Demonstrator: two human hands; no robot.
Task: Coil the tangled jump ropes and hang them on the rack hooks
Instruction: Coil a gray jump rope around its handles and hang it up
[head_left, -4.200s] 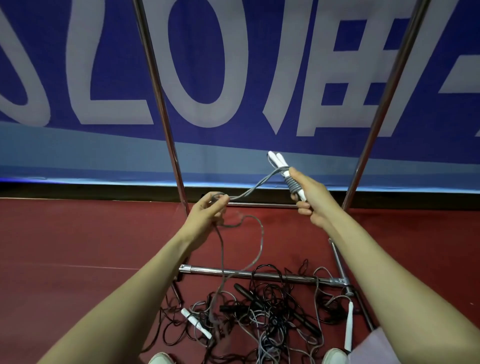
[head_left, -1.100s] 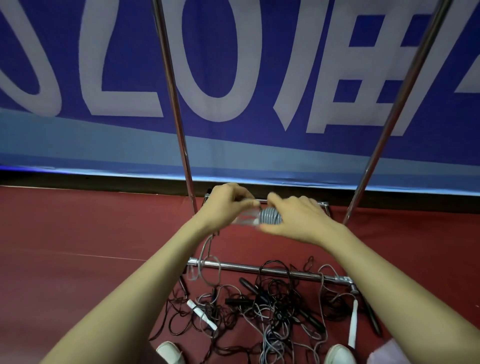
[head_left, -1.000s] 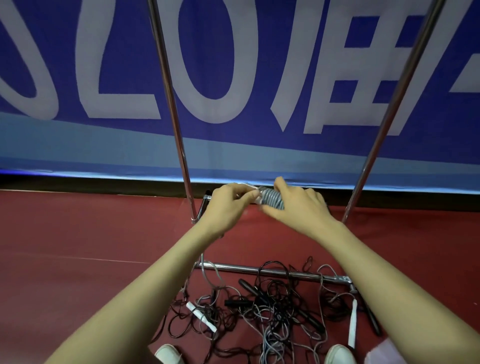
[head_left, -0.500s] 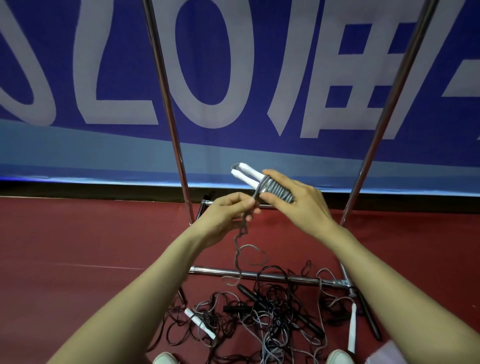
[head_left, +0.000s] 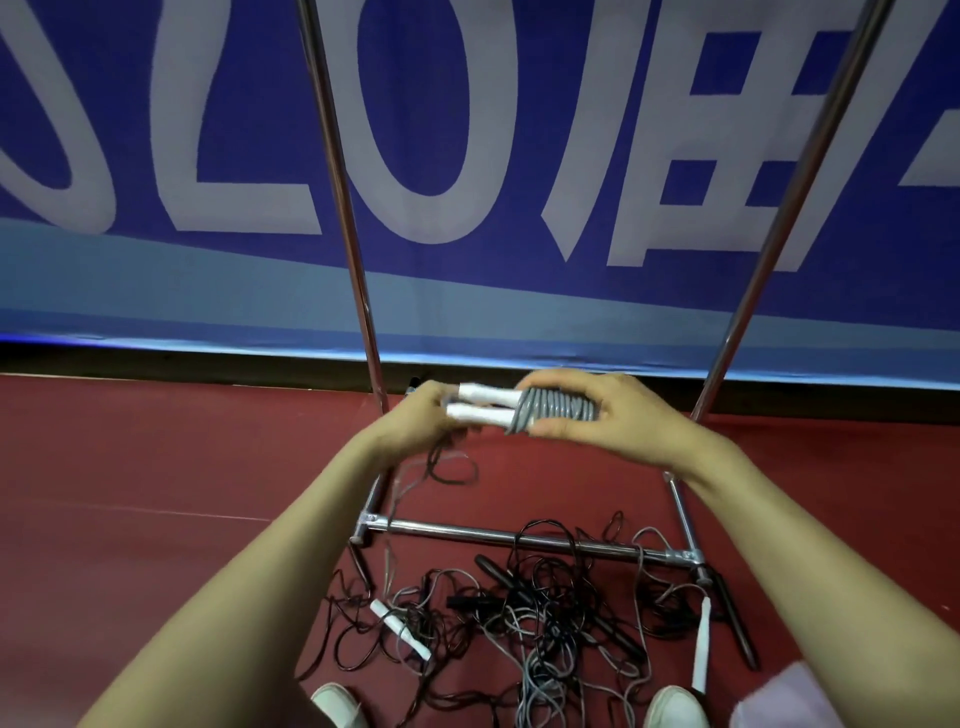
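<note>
While right hand (head_left: 628, 415) clamps rope coil (head_left: 558, 408) between thumb, fingers, left hand (head_left: 410, 423) grips handle ends (head_left: 483, 396).

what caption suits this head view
Left hand and right hand hold white handles wrapped in grey rope, above a tangled pile

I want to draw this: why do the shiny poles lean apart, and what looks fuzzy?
Head view: the wide-angle lens splays the left pole and right pole outward; the left hand and the loose cord below it are smeared; the coiled rope and floor tangle look sharper.
</note>
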